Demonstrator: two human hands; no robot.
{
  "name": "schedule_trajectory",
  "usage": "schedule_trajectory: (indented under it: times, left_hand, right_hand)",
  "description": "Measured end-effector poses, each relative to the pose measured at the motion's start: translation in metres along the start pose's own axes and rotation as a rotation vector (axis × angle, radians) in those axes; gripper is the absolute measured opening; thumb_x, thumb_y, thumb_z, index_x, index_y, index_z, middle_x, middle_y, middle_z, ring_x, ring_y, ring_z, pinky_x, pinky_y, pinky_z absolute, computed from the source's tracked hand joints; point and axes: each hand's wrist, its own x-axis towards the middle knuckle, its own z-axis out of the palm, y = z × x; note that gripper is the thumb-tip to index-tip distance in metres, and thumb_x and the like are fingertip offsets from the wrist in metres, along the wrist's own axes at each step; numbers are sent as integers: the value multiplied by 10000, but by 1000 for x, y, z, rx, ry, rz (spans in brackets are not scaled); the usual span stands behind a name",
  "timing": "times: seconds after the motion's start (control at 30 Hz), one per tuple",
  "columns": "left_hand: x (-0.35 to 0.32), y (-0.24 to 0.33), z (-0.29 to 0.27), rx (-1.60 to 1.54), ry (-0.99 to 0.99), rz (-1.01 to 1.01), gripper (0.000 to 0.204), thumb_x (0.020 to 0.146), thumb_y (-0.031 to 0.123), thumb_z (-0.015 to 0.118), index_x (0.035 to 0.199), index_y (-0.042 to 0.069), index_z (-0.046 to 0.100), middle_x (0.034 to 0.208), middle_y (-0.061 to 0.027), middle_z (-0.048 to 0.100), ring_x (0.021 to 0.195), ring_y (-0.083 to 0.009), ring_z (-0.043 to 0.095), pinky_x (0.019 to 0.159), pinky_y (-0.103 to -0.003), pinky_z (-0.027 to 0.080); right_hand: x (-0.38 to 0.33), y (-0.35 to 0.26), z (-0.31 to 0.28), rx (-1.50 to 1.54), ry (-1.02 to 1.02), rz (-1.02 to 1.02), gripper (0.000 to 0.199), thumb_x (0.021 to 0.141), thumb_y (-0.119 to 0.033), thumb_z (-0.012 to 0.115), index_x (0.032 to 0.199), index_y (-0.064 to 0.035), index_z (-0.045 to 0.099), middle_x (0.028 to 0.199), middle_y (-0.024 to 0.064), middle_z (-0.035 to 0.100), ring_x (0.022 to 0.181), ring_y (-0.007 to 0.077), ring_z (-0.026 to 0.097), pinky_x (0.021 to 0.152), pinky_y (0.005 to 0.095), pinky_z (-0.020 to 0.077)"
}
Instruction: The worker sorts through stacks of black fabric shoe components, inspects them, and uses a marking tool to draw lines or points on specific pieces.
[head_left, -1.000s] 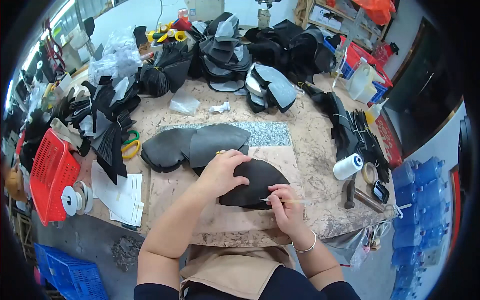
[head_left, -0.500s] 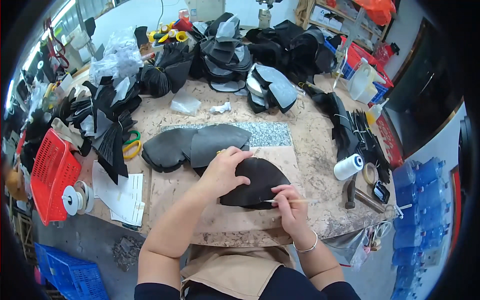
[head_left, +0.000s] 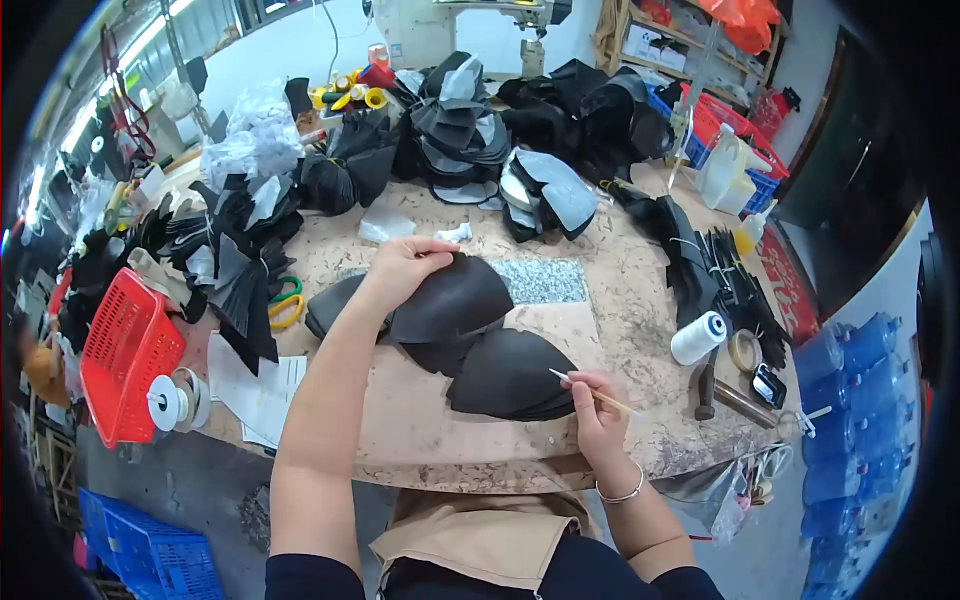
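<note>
My left hand (head_left: 408,272) pinches the top edge of a dark, curved leather-like piece (head_left: 450,300), which is partly raised off the pile. Beneath it lie more dark pieces, one part showing at the far left (head_left: 330,305). A small stack of black curved pieces (head_left: 512,372) rests flat on the board, closer to me. At its right edge my right hand (head_left: 600,420) is closed round a thin, pen-like wooden stick (head_left: 608,400) with a white tip. The tip stands just over the stack; whether it touches cannot be made out.
Bundles of black pieces (head_left: 450,130) line the back of the table. To the left are a red basket (head_left: 125,350), scissors (head_left: 288,305) and white paper sheets (head_left: 255,385). A thread cone (head_left: 698,338), tape roll (head_left: 745,350) and hammer (head_left: 735,398) lie on the right.
My left hand has gone from the near stack to the farther pile and lifted a dark piece's edge. My right hand has drawn slightly right with the stick, its tip rising.
</note>
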Motion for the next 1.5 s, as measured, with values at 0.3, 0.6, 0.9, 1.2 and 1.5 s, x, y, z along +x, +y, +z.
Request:
schedule_trajectory:
  times: [0.3,0.6,0.9,1.2,1.5]
  left_hand:
    - [-48,-17,80,145,-181,193,144,822,35,650,957,51,697,862,-40,683,749,-120,629,705,-262,503]
    - [-19,-11,49,23,49,295,114,854,79,634,965,53,643,825,-17,625,774,-82,558,712,-241,458]
    - [-25,-36,31,647,216,565,259,766,100,708,1009,42,643,930,-115,654,898,-263,620,797,-326,493]
    - [-112,-32,63,531,-375,583,412,707,121,740,1101,58,637,1300,-117,520,1261,-322,429,1022,-390,390]
    - [-130,-32,58,528,-350,456,461,722,88,729,1167,64,610,1359,-102,482,1334,-326,350,1033,-415,389]
  right_hand:
    - [3,-3,-21,255,396,-7,132,962,-101,495,1029,-9,561,917,69,624,793,122,584,713,251,474]
    - [-8,-1,-39,148,323,82,152,963,-116,498,1072,-19,543,981,65,606,854,125,596,741,247,476]
    - [-5,-17,-10,60,-114,218,126,928,-70,537,1022,-13,598,924,69,642,852,126,608,767,243,473]
    - [-18,-18,19,-113,-127,-6,32,830,-39,613,848,-18,629,842,135,647,719,228,631,642,320,504]
    - [-20,-26,30,-204,-117,-37,41,798,-10,619,839,-6,622,872,152,648,847,286,633,731,365,512]
